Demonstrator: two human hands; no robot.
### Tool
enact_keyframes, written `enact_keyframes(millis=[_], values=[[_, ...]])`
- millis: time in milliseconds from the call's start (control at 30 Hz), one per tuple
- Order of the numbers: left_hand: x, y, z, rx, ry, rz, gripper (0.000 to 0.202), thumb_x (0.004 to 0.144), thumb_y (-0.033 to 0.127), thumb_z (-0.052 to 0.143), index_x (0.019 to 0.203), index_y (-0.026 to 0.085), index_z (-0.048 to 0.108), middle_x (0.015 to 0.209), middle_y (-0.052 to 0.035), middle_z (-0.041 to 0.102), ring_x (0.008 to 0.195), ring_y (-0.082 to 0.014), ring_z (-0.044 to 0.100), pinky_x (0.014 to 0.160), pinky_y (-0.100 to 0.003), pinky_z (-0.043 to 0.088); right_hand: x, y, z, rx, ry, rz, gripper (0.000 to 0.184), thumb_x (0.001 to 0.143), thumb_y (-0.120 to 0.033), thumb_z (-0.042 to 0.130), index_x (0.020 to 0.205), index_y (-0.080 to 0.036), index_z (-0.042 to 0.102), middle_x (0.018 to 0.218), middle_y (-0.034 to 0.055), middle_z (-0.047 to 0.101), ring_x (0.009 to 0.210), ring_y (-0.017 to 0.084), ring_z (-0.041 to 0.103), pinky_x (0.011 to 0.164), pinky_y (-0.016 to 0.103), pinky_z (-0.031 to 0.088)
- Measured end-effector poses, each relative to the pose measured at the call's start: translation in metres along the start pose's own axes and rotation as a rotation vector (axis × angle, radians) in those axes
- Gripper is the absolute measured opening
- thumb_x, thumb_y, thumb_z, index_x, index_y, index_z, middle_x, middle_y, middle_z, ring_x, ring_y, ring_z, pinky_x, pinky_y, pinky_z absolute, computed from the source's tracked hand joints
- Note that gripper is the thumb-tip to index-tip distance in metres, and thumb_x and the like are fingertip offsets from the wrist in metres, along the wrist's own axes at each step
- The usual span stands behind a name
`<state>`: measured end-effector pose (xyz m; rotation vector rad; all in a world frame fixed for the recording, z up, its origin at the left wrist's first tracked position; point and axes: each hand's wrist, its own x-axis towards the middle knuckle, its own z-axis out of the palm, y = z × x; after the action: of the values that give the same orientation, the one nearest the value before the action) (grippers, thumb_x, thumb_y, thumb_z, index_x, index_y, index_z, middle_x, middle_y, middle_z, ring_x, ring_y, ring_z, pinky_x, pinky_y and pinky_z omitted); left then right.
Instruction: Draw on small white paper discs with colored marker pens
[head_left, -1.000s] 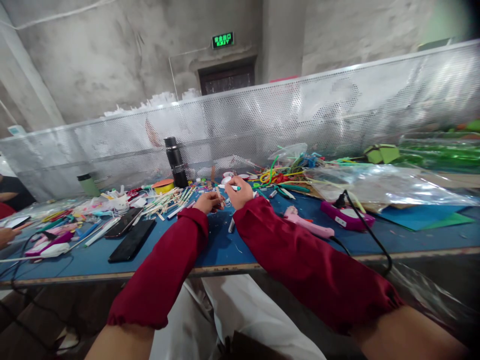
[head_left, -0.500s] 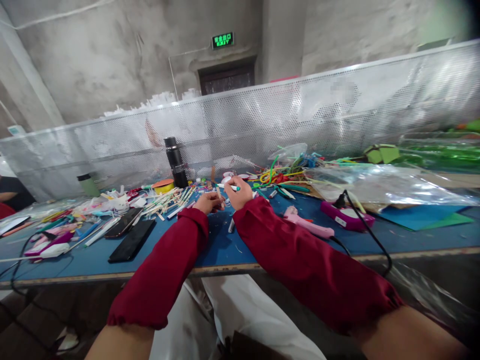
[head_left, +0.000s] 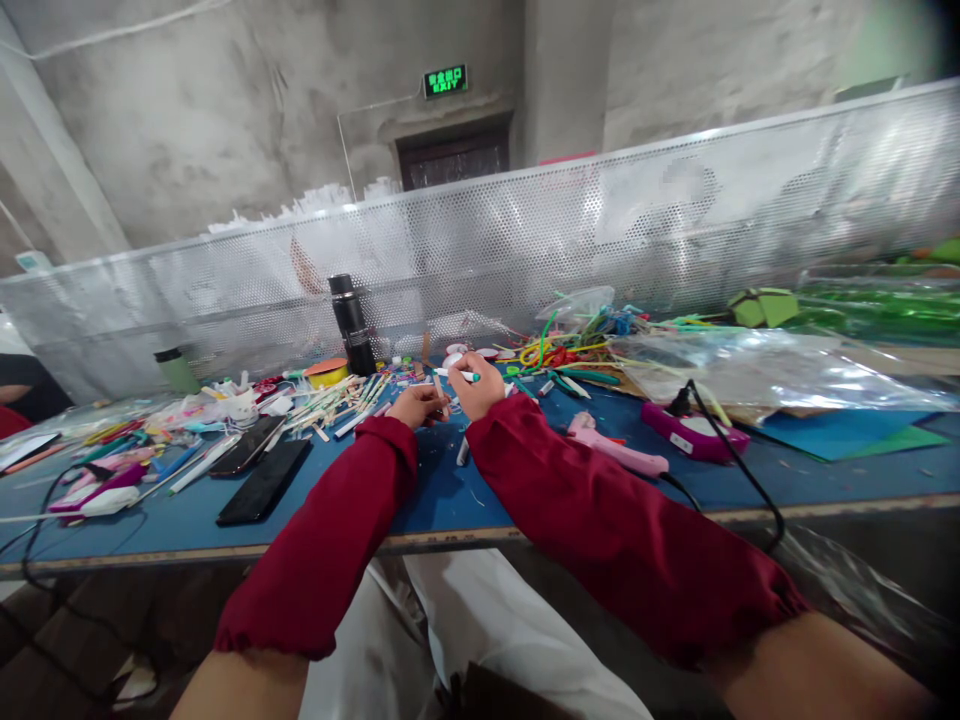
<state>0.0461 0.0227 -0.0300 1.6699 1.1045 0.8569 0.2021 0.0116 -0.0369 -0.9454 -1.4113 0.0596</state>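
Over the middle of the blue table, my right hand [head_left: 480,387] is closed around a white marker [head_left: 459,375] with a green end. The marker's other end points left, towards my left hand [head_left: 417,406]. Between the fingertips of my left hand is a thin wooden stick [head_left: 439,388], held upright and close to the marker; whether the two touch I cannot tell. Both forearms wear dark red sleeves. Just left of my left hand lies a heap of loose wooden sticks [head_left: 349,400]. A pink glue gun [head_left: 615,447] rests right of my right hand.
Two dark phones [head_left: 264,483] lie left of my arms. A black bottle [head_left: 351,325] stands behind the sticks, near a perforated metal screen [head_left: 480,240]. Coloured pipe cleaners [head_left: 559,350] are piled at the back. A purple box with a black cable [head_left: 694,435] sits at the right.
The stick in my left hand is tilted very slightly differently. Both hands otherwise keep their place and their hold.
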Motion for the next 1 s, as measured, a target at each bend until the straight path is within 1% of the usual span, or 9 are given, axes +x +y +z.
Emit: enact_keyframes(millis=[100,267,433,533,700,867,1000], values=[[0.0006,-0.0006,-0.0001,0.014,0.003,0.005,0.026,0.079,0.039,0.081,0.083,0.017,0.066,0.080,-0.0022,0.074,0.070,-0.0143,0.071,0.055,-0.020,0.043,0.0000,-0.0001,-0.0007,0.003,0.012,-0.001,0.013,0.084,-0.031,0.054,0.072,-0.026,0.054,0.071,-0.0008,0.067,0.071,0.018,0.062,0.070,0.031,0.048],[-0.0003,0.0009,0.0001,0.002,0.002,0.003,0.027,0.079,0.038,0.081,0.083,0.017,0.065,0.079,-0.0014,0.074,0.069,-0.0133,0.070,0.054,-0.019,0.042,0.0003,-0.0012,-0.0014,-0.003,0.019,-0.002,0.013,0.083,-0.030,0.053,0.071,-0.026,0.053,0.071,-0.0006,0.066,0.071,0.018,0.061,0.070,0.031,0.047],[-0.0019,0.0029,-0.0004,0.023,-0.018,-0.006,0.032,0.077,0.042,0.083,0.084,0.016,0.065,0.078,-0.0018,0.073,0.071,-0.0143,0.070,0.056,-0.020,0.043,0.0003,-0.0022,-0.0007,-0.008,0.019,-0.001,0.014,0.083,-0.033,0.055,0.071,-0.025,0.054,0.073,-0.0001,0.066,0.073,0.019,0.062,0.072,0.031,0.047],[-0.0012,0.0023,-0.0007,0.029,-0.010,-0.017,0.027,0.081,0.039,0.080,0.085,0.016,0.066,0.081,-0.0024,0.074,0.074,-0.0148,0.070,0.058,-0.021,0.043,0.0005,-0.0011,-0.0004,-0.013,0.030,-0.004,0.013,0.083,-0.032,0.055,0.071,-0.025,0.055,0.072,0.0000,0.066,0.073,0.019,0.062,0.072,0.031,0.047],[0.0006,0.0002,-0.0005,0.005,0.001,-0.020,0.015,0.085,0.030,0.073,0.089,0.017,0.067,0.085,-0.0028,0.075,0.073,-0.0146,0.070,0.057,-0.021,0.042,0.0007,0.0000,-0.0010,0.007,0.021,-0.003,0.013,0.083,-0.031,0.054,0.072,-0.025,0.054,0.072,0.0004,0.067,0.072,0.019,0.062,0.071,0.032,0.046],[0.0002,0.0008,-0.0005,0.013,0.001,-0.019,0.013,0.087,0.029,0.071,0.089,0.017,0.068,0.083,-0.0026,0.075,0.073,-0.0145,0.071,0.058,-0.021,0.043,0.0000,-0.0009,-0.0003,0.038,0.012,-0.004,0.013,0.084,-0.032,0.054,0.073,-0.025,0.054,0.071,-0.0005,0.066,0.071,0.018,0.061,0.069,0.031,0.046],[0.0008,0.0000,-0.0004,0.008,0.003,-0.016,0.013,0.087,0.029,0.072,0.088,0.017,0.068,0.079,-0.0019,0.074,0.070,-0.0137,0.070,0.056,-0.020,0.042,0.0001,0.0002,0.0010,0.019,0.015,-0.012,0.014,0.083,-0.033,0.054,0.072,-0.025,0.054,0.073,0.0000,0.065,0.071,0.018,0.061,0.070,0.031,0.046]])
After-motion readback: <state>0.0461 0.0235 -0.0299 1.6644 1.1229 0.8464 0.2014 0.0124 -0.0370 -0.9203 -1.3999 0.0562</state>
